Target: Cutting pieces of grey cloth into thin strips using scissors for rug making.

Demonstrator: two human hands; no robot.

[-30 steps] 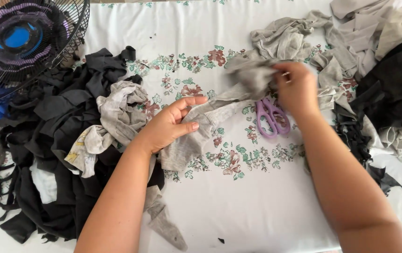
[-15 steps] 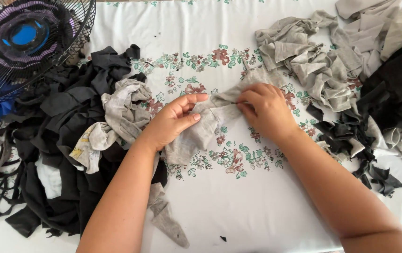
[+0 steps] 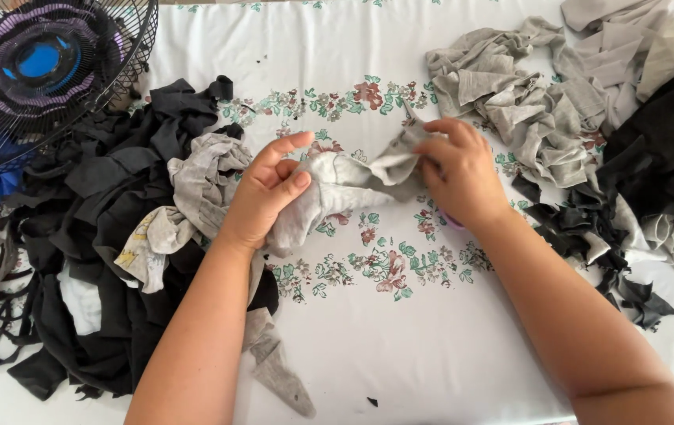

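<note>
1. A white tablecloth (image 3: 400, 346) printed with flower garlands covers the whole work surface, seen from above.
2. A deep heap of black fabric scraps (image 3: 101, 236) fills the person's left side; a tangle of grey offcuts (image 3: 510, 102) and more dark cloth lie well apart at far right.
3. A caged fan (image 3: 34, 71) with a blue hub stands at the upper left corner, touching the black heap.
4. Both hands meet mid-table over one grey cloth strip (image 3: 337, 193), stretched between them just above the flowers.
5. The left hand (image 3: 262, 197) is closed around the strip's bunched end, thumb raised.
6. The right hand (image 3: 459, 173) pinches the other end with curled fingers.
7. Risk, as a judgement: the fan's draught could scatter loose scraps, and the strip's hanging tail (image 3: 274, 370) could snag the black heap.
</note>
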